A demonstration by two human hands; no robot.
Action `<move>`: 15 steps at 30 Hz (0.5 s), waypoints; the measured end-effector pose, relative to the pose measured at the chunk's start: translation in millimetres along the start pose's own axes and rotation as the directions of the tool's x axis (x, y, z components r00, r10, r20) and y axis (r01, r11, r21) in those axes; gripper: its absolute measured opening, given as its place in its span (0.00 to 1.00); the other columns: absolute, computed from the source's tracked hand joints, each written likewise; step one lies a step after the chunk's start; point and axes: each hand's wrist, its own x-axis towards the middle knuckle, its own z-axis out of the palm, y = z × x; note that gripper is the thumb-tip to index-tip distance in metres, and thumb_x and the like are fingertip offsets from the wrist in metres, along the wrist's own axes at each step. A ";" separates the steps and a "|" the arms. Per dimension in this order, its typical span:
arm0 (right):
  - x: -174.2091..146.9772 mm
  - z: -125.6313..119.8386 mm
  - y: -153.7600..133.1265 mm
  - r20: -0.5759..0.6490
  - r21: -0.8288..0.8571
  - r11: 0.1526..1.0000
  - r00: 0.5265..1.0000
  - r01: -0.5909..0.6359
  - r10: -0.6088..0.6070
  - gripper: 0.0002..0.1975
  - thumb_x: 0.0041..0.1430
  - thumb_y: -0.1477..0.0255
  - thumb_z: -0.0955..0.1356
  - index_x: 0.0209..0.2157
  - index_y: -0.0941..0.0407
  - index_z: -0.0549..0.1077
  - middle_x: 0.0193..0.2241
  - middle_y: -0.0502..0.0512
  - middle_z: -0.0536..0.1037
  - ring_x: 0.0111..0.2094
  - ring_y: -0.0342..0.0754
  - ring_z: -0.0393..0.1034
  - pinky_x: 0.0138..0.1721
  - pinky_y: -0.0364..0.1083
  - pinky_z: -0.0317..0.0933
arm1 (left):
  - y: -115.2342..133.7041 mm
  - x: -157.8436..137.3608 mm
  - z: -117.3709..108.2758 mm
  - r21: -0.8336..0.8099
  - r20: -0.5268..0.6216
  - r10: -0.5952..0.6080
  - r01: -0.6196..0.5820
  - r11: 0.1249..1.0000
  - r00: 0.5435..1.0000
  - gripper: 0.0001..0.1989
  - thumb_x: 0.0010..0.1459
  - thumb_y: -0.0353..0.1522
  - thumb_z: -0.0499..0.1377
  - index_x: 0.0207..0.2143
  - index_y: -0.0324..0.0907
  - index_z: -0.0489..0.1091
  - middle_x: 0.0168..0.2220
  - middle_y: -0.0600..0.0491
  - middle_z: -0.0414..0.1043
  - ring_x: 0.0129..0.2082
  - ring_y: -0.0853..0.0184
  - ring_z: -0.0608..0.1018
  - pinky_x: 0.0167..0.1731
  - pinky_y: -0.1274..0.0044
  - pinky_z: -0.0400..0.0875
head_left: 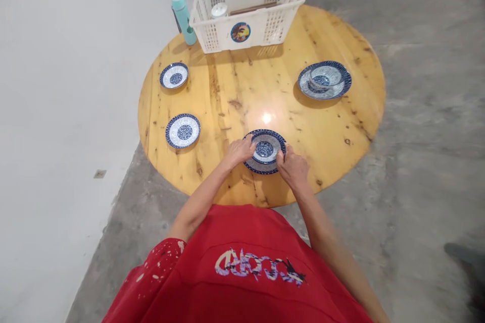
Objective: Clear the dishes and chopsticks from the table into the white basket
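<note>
At the near edge of the round wooden table, a smaller blue-and-white plate (264, 149) sits over a larger blue-and-white plate (261, 167). My left hand (241, 150) grips the smaller plate's left rim, thumb on top. On the opposite rim, my right hand (293, 163) holds the same plate with its thumb over the edge. The fingers beneath the rim are hidden. Whether the smaller plate rests on the larger one or hovers just above it, I cannot tell.
Left on the table (227, 106) lie two small patterned plates, one nearer (183, 131) and one farther (174, 75). A clear glass bowl (326, 76) sits on a large plate (310, 92) at right. Behind stand a white plastic basket (261, 30) and a turquoise bottle (183, 16).
</note>
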 end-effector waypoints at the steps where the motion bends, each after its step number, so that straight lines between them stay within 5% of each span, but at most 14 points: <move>1: -0.3 0.5 1.7 -0.011 0.022 1.000 1.000 -0.004 0.004 0.29 0.72 0.64 0.56 0.66 0.64 0.66 0.39 0.73 0.81 0.43 0.64 0.78 0.46 0.55 0.66 | 0.0 -1.3 0.9 -0.026 -0.006 -0.019 0.018 0.999 1.000 0.25 0.73 0.40 0.45 0.66 0.42 0.62 0.53 0.41 0.79 0.55 0.53 0.80 0.55 0.66 0.70; 5: 2.2 6.5 12.1 -0.078 0.142 0.990 0.996 -0.023 0.034 0.28 0.73 0.61 0.56 0.63 0.63 0.69 0.41 0.72 0.81 0.45 0.63 0.77 0.46 0.54 0.65 | -4.2 -7.3 8.7 -0.154 -0.041 -0.088 0.081 0.985 0.995 0.26 0.73 0.44 0.43 0.62 0.40 0.66 0.55 0.38 0.77 0.57 0.50 0.78 0.56 0.64 0.70; 9: 8.9 14.7 20.0 -0.014 0.244 0.970 1.000 -0.008 0.012 0.26 0.74 0.61 0.57 0.57 0.62 0.75 0.44 0.70 0.81 0.47 0.60 0.77 0.46 0.49 0.63 | -9.8 -11.2 20.4 -0.316 -0.040 -0.141 0.121 0.941 0.989 0.26 0.72 0.47 0.44 0.54 0.40 0.71 0.49 0.39 0.80 0.52 0.50 0.81 0.54 0.65 0.71; 15: 19.0 19.5 16.3 0.110 0.354 0.934 0.990 0.045 -0.090 0.22 0.75 0.62 0.57 0.43 0.61 0.77 0.37 0.68 0.82 0.41 0.55 0.78 0.38 0.44 0.59 | -7.9 -6.0 45.6 -0.678 0.071 -0.210 0.202 0.707 0.975 0.22 0.71 0.47 0.48 0.49 0.41 0.71 0.39 0.47 0.80 0.31 0.62 0.83 0.37 0.72 0.77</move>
